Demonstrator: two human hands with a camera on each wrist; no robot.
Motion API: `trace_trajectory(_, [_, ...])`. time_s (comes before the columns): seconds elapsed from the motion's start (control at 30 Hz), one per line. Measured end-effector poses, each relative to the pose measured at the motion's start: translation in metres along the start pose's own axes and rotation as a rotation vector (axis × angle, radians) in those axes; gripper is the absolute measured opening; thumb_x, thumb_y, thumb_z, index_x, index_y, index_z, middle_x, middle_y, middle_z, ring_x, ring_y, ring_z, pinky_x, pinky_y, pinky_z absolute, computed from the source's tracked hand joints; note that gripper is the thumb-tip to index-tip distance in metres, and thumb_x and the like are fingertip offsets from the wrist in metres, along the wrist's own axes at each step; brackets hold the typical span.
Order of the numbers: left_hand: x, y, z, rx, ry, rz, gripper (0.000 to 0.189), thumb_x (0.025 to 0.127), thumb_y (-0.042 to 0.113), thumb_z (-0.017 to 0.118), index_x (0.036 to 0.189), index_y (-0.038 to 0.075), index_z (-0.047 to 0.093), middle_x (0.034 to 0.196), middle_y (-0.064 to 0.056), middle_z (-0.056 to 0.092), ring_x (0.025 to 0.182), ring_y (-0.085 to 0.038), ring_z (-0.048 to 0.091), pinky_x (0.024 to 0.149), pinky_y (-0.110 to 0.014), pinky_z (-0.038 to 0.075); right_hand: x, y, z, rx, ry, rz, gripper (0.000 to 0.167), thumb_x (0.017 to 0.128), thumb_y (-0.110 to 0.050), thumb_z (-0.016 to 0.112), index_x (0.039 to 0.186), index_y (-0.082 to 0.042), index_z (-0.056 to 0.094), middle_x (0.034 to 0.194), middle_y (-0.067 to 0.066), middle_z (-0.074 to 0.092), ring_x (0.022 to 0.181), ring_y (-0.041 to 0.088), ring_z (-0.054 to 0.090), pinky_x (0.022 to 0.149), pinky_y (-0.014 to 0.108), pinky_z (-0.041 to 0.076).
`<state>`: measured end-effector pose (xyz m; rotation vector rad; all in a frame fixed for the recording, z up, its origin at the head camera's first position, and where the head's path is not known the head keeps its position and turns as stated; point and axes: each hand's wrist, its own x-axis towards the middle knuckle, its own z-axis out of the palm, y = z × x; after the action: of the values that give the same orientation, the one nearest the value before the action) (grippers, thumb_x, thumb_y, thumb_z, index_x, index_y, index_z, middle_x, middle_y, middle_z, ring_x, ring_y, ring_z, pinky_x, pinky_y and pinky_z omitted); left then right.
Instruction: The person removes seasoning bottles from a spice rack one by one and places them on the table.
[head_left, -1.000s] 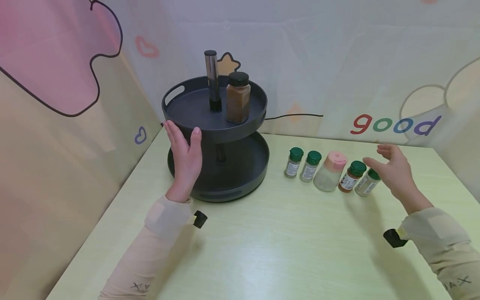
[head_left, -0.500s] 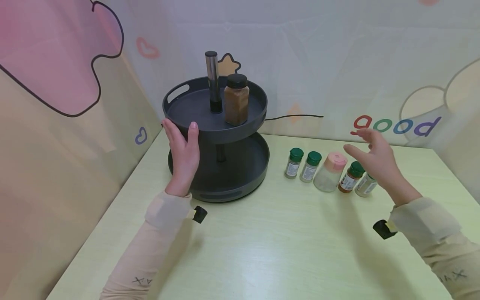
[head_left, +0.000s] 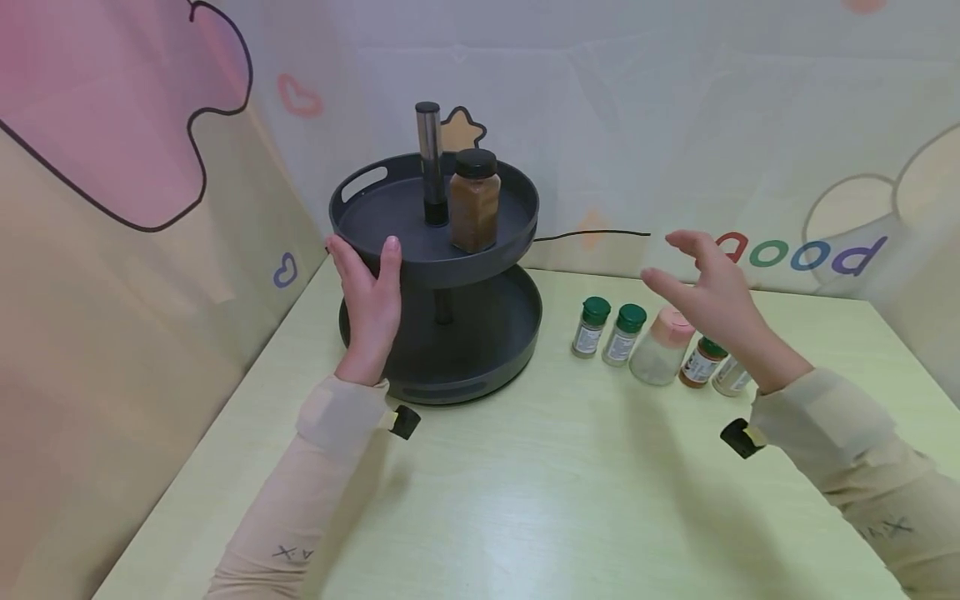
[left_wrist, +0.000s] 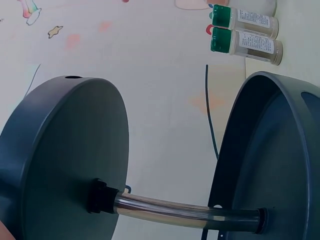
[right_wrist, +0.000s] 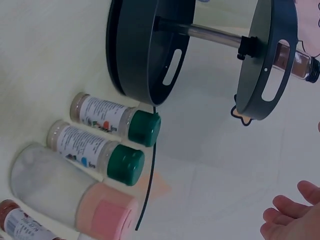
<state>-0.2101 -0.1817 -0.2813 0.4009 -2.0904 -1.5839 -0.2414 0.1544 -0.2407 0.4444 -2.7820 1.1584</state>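
A dark two-tier round tray stand [head_left: 465, 271] stands at the back left, with a brown-filled square spice jar [head_left: 475, 208] upright on its upper tier. My left hand [head_left: 369, 312] rests against the upper tier's front-left rim, its fingers extended and thumb up. In the head view my right hand [head_left: 716, 300] hovers over a row of jars with spread fingers and nothing held. Under it is a pink-lidded glass shaker [head_left: 654, 360]. Two green-capped spice jars [head_left: 588, 329] stand left of the shaker; a red-brown spice jar [head_left: 697, 368] and a pale one [head_left: 732, 380] are partly hidden.
Everything stands on a pale green table [head_left: 487, 500]. A printed cloth backdrop [head_left: 622, 125] rises right behind the stand and the jars. The stand's chrome post [left_wrist: 160, 207] joins its two tiers. Each sleeve carries a small black camera [head_left: 406, 422] at the wrist.
My right hand has moved left, from above the rightmost jars to above the shaker. The upper tier has turned slightly, its handle slot shifting right, while my left hand stays at the rim.
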Motion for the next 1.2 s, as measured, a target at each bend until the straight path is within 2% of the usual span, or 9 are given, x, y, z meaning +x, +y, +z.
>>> trace_trajectory(0.37, [0.004,0.000,0.000,0.006,0.011,0.000,0.086,0.085,0.050,0.041,0.141,0.011,-0.011,0.149,0.001,-0.015,0.136,-0.010,-0.014,0.111,-0.027,-0.005,0.009,-0.022,0.013,0.013,-0.013,-0.078,0.067,0.083,-0.044,0.053,0.134,-0.008,0.031,0.140,0.011,0.032,0.129,0.029,0.027,0.101,0.053,0.024])
trace_trajectory(0.63, [0.005,0.000,-0.001,0.011,0.014,-0.027,0.083,0.086,0.047,0.041,0.142,0.012,-0.011,0.149,0.002,-0.014,0.136,-0.009,-0.012,0.111,-0.027,-0.004,0.019,-0.041,0.024,0.049,-0.035,-0.122,0.066,0.082,-0.044,0.054,0.134,-0.010,0.032,0.139,0.007,0.034,0.126,0.028,0.029,0.101,0.050,0.026])
trace_trajectory(0.83, [0.005,-0.001,-0.002,0.014,0.012,-0.040,0.083,0.086,0.048,0.040,0.142,0.014,-0.011,0.149,0.004,-0.014,0.136,-0.009,-0.012,0.111,-0.028,-0.004,0.026,-0.054,0.034,0.033,-0.050,-0.159,0.065,0.082,-0.042,0.055,0.133,-0.008,0.033,0.138,0.009,0.036,0.128,0.025,0.030,0.102,0.048,0.026])
trace_trajectory(1.2, [0.005,-0.001,-0.002,0.021,0.007,-0.044,0.083,0.086,0.049,0.039,0.142,0.014,-0.012,0.149,0.005,-0.015,0.136,-0.008,-0.013,0.111,-0.028,-0.004,0.037,-0.065,0.040,0.057,-0.068,-0.152,0.067,0.081,-0.044,0.055,0.134,-0.009,0.032,0.140,0.006,0.034,0.129,0.023,0.029,0.102,0.048,0.028])
